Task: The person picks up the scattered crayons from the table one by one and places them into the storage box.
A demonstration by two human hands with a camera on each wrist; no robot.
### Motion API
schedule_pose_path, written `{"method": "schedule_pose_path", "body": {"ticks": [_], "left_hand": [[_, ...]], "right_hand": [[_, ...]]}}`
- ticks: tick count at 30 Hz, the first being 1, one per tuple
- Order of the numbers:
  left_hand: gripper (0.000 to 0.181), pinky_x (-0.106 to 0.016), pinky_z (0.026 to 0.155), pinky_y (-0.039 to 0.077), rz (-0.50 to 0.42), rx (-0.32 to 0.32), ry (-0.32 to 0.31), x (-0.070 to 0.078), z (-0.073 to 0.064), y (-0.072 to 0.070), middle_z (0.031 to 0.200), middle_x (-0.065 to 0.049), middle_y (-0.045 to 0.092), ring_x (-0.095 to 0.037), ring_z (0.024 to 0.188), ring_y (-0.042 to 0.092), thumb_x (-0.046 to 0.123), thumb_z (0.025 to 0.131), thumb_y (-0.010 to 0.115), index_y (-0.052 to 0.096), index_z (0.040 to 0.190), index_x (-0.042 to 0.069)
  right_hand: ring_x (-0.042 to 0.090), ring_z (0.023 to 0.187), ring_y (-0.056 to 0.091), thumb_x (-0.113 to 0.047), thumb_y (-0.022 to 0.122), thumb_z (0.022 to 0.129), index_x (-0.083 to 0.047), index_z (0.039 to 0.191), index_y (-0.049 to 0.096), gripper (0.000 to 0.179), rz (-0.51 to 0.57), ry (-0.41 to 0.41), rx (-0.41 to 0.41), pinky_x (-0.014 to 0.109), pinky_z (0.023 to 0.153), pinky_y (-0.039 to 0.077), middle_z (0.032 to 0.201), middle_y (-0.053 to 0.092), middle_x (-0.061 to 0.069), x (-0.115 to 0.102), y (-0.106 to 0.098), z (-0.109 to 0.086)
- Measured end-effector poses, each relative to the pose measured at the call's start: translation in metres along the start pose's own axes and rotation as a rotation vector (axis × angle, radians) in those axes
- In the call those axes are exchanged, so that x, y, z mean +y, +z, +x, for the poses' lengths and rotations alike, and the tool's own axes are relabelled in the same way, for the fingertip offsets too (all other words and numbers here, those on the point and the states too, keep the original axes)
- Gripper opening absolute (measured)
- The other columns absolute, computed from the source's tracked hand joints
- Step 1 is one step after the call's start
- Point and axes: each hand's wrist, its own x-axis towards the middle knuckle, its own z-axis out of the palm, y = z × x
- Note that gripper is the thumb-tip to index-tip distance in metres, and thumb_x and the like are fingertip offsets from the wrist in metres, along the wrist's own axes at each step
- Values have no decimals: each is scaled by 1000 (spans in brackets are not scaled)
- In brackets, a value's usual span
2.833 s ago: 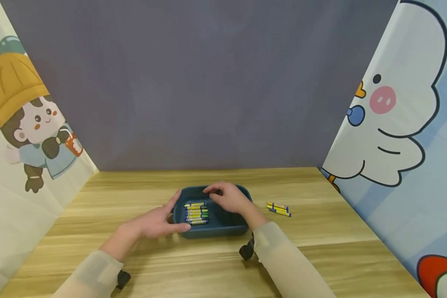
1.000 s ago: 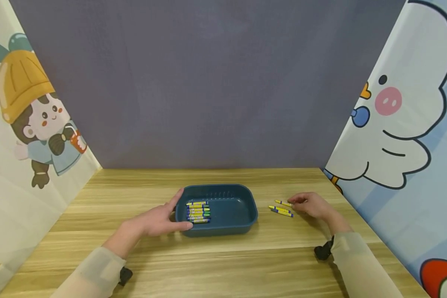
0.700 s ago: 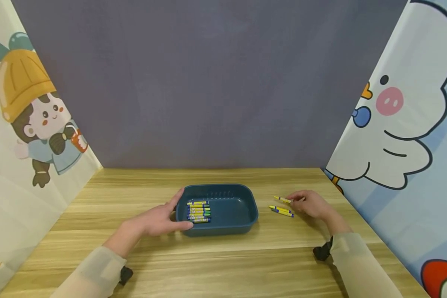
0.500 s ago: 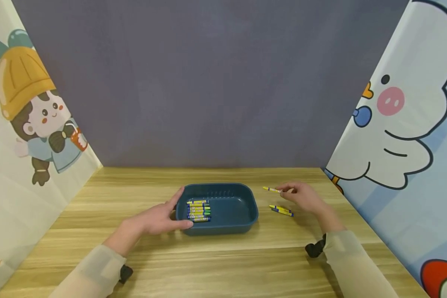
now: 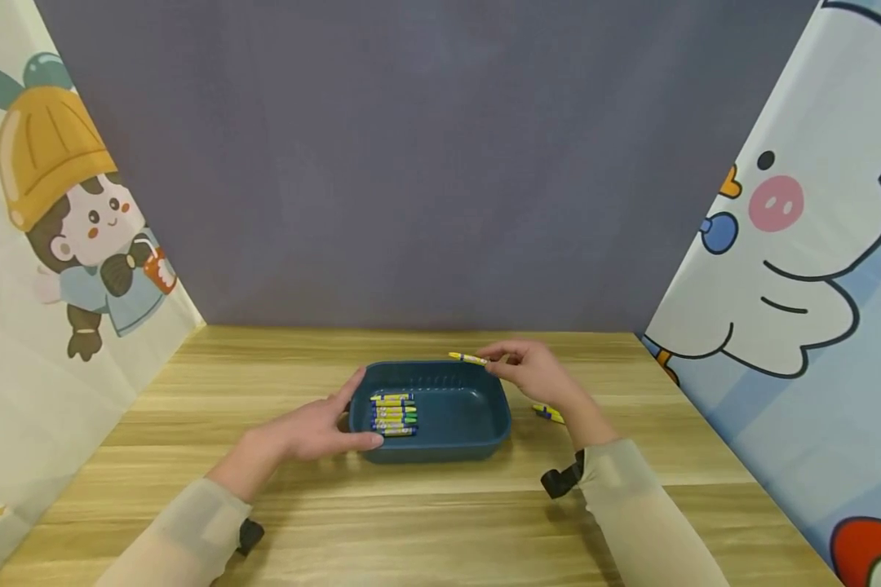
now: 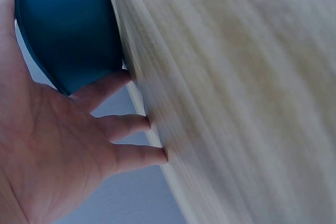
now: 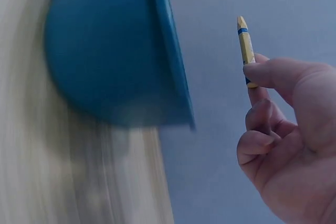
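In the head view my right hand [image 5: 532,371] pinches a yellow crayon [image 5: 468,358] over the far right rim of a dark blue tray [image 5: 448,452]. The right wrist view shows that crayon [image 7: 244,45] upright between thumb and fingertips, its pointed end away from the hand, the tray [image 7: 115,51] beside it. Spread around the tray's left end is my left hand [image 5: 308,432], thumb on the near rim. In the left wrist view, several straight fingers of that hand [image 6: 58,140] reach down to the tabletop. Several yellow-wrapped crayons [image 5: 394,413] lie side by side inside the tray's left half.
More crayons [image 5: 549,413] lie on the wooden table [image 5: 382,522] right of the tray, partly hidden by my right forearm. A grey panel [image 5: 426,163] stands at the table's back edge, with printed cartoon panels at both sides.
My right hand has left the tray, picked up a crayon from the small group at the right, and carried it leftward to the tray's far right rim. The left hand has stayed at the tray.
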Motion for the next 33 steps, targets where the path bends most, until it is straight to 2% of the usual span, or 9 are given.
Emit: {"method": "schedule_pose_path", "body": {"ticks": [5,8,14,19,23,26,29,33], "left_hand": [[129,-64,123,42,5,4,8,0,1,0,162,-36,50,-50,149,54,77,94,71,-11,178,25],[129,-64,122,43,4,9,15,-1,2,1,161,-36,52,-49,148,55,76,94,72,-10,178,23],[128,-63,120,46,-5,3,16,-1,3,2,160,-33,54,-43,145,58,76,94,72,-8,178,24],[127,-62,119,46,-19,-10,7,0,2,2,160,-31,55,-42,146,58,76,94,71,-8,178,23],[126,-64,119,46,-31,-22,1,1,0,2,161,-32,54,-44,147,57,76,95,70,-9,178,24],[126,-64,120,45,-29,-30,-5,0,-1,1,161,-31,54,-46,148,56,77,95,69,-11,178,26],[126,-64,120,45,-24,-31,-6,0,-1,1,161,-32,54,-46,149,56,77,95,69,-11,178,26],[126,-65,120,45,-14,-18,-5,0,-2,-1,163,-34,50,-47,150,54,77,95,69,-8,178,23]], "right_hand": [[24,84,64,-18,73,107,-18,132,81,26,21,-30,-6,34,67,49,129,73,13,-13,23,13],[21,90,65,-16,73,106,-18,129,83,25,23,-38,-21,33,71,51,131,71,13,-17,41,21],[18,95,65,-15,73,106,-18,125,84,22,-13,-30,-66,35,81,57,122,73,9,-21,79,32],[22,114,72,-15,72,107,-19,123,85,21,-57,-17,-106,44,97,60,124,79,3,-25,102,41],[25,121,72,-13,72,107,-19,122,85,21,-92,-20,-141,49,105,59,124,81,1,-29,114,46],[24,119,72,-13,73,106,-20,121,85,20,-154,-12,-163,49,105,58,120,81,-1,-30,120,47],[22,116,72,-13,74,106,-21,119,86,20,-205,2,-157,47,103,58,117,80,-2,-29,124,47],[23,115,70,-12,75,105,-22,117,86,19,-214,20,-136,48,103,58,116,78,-1,-28,126,47]]}}
